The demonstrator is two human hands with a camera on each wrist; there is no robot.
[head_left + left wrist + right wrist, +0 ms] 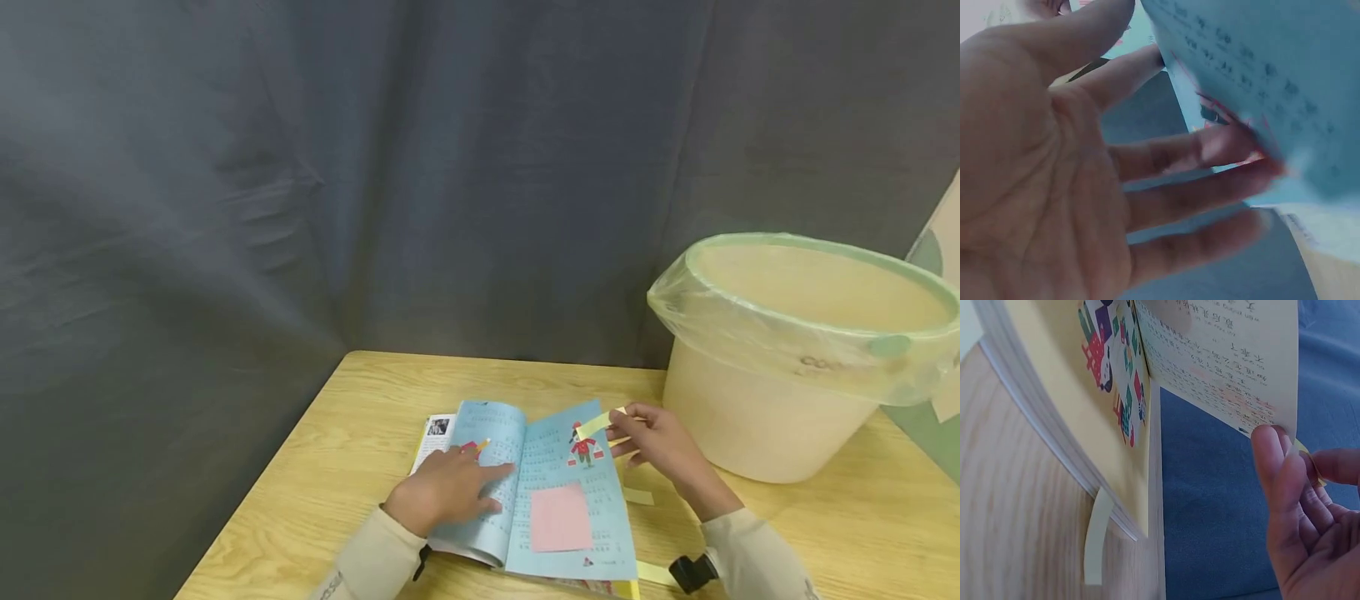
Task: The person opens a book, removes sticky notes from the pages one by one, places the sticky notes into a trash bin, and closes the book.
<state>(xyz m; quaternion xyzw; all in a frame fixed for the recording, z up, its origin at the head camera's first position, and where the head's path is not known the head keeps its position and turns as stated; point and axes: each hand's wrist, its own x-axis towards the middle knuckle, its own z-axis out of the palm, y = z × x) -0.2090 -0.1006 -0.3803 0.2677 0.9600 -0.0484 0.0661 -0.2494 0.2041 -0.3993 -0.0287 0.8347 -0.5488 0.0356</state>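
An open book (551, 458) with blue printed pages lies on the table. My left hand (450, 487) rests on its left page, fingers spread; in the left wrist view the straight fingers (1197, 187) reach a blue page (1285, 69). At the right page's upper outer corner, my right hand (660, 446) pinches a pale yellow sticky strip (597, 423) between thumb and finger. That strip slants over the page beside a printed figure in red. Up close, the right fingers (1266, 456) meet a raised page's corner. A pink sticky note (561, 518) lies on the lower right page.
Yellow sticky strips (639, 497) (1097, 540) stick out from the book's right side. A large pale bin (757, 408) with a clear bag over its green rim stands at the right. Dark cloth (487, 183) hangs behind the wooden table (375, 392).
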